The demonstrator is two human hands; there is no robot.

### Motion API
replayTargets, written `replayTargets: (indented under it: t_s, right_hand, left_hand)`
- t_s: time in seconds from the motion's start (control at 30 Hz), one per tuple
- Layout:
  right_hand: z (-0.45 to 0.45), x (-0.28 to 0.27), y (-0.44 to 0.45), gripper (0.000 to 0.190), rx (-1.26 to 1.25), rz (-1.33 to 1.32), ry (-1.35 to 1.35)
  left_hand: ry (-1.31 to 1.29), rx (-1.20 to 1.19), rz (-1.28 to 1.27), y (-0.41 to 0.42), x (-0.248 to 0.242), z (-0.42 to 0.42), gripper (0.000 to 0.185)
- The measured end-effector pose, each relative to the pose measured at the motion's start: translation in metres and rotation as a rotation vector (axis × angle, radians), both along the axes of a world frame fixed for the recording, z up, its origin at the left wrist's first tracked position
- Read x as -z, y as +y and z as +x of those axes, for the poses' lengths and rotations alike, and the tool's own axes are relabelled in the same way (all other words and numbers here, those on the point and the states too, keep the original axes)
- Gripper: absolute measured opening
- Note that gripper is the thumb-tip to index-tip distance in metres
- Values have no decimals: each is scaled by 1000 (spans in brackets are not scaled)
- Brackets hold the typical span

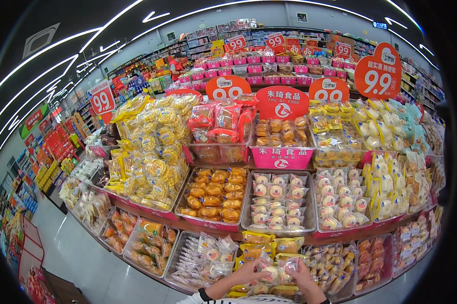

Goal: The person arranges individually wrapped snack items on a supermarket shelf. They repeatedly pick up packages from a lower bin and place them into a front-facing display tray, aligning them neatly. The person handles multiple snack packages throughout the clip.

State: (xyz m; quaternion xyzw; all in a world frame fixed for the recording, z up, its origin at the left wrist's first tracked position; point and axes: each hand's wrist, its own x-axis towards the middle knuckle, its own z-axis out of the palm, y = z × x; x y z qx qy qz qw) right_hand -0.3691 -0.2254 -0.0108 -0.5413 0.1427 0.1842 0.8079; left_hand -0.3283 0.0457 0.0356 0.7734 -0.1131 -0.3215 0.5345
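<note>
My left hand point(250, 273) grips a pale round bun in a clear wrapper point(269, 274) low in the view. In my right hand point(304, 276) is a similar wrapped bun point(288, 270), and the two packs are side by side, nearly touching. Both hands are above the front row of the display, over yellow-wrapped pastries point(256, 250). Beyond them stands a clear tray point(314, 212) with wrapped pale buns in rows. Left of my left hand, a bin of clear-wrapped snacks point(202, 256) holds a few similar buns too.
Wrapped golden-brown cakes point(213, 195) fill the tray farther left, near a tall heap of yellow packets point(158, 140). Long wrapped biscuits point(333, 266) lie right of my right hand. Red price signs point(378, 72) rise above the tiers. A tiled aisle floor point(87, 258) runs along the left.
</note>
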Motion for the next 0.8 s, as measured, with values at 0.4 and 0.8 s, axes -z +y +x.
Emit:
replayTargets:
  t_s: [0.4, 0.8]
  right_hand:
    - [4, -59, -34, 56, -75, 105, -99]
    - [-14, -59, -48, 55, -25, -4, -78]
  left_hand:
    - [-258, -322, -249, 40, -87, 97, 42]
    - [-1151, -246, 398, -1, -18, 248, 36]
